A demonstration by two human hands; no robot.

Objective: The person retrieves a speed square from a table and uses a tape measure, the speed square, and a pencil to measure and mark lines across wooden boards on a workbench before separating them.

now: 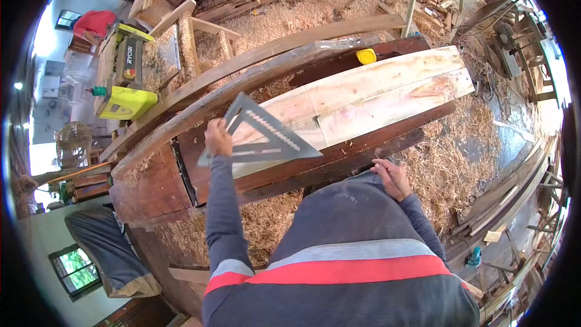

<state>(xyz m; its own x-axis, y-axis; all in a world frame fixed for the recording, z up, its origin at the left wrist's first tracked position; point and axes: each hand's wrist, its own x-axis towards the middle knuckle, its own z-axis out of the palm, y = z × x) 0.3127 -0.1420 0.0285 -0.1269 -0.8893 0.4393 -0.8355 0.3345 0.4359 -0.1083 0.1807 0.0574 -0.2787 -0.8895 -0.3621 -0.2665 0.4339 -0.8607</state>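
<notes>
The left hand grips the grey triangular square by its left corner, the tool angled over the near-left end of the pale board. From that hand the board runs away to the right, its long axis slanting up toward the far right, so the left is the nearer hand to the square. The right hand is curled by the near edge of the dark timber; whether it holds anything slim I cannot tell from this angle. The pale board lies on that dark timber, with a yellow tape measure by its far edge. Shavings litter the floor around, a green planer stands to the left, and a person in red is beyond it
</notes>
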